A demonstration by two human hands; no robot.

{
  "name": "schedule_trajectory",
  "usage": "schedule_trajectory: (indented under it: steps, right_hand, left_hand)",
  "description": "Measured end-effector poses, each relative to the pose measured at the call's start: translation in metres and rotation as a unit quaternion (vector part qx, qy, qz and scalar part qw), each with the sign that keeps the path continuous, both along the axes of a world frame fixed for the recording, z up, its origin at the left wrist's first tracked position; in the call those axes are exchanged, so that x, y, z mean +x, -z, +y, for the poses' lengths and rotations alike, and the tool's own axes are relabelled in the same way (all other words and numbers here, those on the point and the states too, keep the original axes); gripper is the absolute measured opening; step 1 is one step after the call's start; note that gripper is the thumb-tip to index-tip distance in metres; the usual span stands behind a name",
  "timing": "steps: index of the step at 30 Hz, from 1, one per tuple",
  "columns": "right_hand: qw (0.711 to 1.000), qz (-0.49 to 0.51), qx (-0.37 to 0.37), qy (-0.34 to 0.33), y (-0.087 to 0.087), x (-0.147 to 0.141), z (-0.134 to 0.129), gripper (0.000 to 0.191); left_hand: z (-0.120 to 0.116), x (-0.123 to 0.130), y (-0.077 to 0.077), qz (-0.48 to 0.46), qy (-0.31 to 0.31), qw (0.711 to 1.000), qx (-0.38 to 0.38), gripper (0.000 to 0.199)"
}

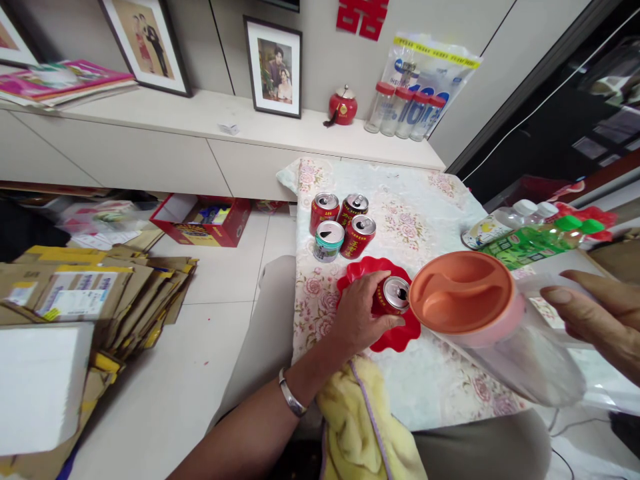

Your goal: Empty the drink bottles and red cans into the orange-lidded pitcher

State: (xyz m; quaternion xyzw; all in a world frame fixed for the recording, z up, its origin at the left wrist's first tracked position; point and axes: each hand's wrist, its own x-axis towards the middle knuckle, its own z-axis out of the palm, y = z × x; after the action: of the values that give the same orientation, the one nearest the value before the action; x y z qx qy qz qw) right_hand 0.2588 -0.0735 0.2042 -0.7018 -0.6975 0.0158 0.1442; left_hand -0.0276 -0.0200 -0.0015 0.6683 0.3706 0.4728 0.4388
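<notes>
A red can with an opened top stands on a red scalloped plate. My left hand is wrapped round its left side. To the right is a clear plastic pitcher with an orange-pink lid, tilted with its lid towards the can. My right hand is at the pitcher's handle, its fingers bent around it. Behind the plate several cans stand close together, among them a red can and a short green-and-silver can. A yellow cloth hangs at the table's front edge.
The table has a floral cloth. Bottles with green caps lie at its right. Behind it, a white cabinet holds framed photos, a red pot and glass jars. Flattened cardboard is piled on the floor at left.
</notes>
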Motion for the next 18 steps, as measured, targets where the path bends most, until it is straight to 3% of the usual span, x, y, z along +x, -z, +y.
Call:
schedule_trajectory:
  steps: [18]
  right_hand:
    - [0.999, 0.021, 0.017, -0.039, 0.0072, 0.0014, -0.0032, 0.054]
  left_hand:
    - [0.0001, 0.0004, -0.0012, 0.005, -0.002, 1.000, -0.010, 0.084]
